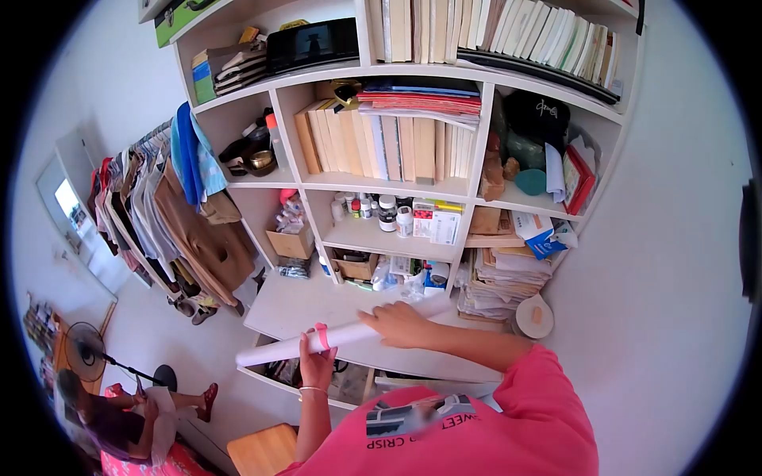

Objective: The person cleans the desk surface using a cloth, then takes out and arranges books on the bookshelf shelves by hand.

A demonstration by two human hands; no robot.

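A long white roll [278,350], which looks like rolled paper, slants across the desk front. A pink band [321,334] circles it near its middle. My left hand [317,365] grips the roll from below, its thumb and fingers closed round it at the band. Farther right along the roll, my right hand [397,324] is closed over it from above, fingers bent and pointing left; its thumb is hidden. Beneath the roll's left half, a desk drawer [349,386] stands pulled out with dark items and cables inside.
A white desk [290,305] joins a shelf unit [381,190] with books, bottles and boxes. Stacked papers [504,278] and a round white object [534,317] are at right. A wooden stool [263,451] stands below. Clothes rack, fan [86,349] and a seated person [131,420] are left.
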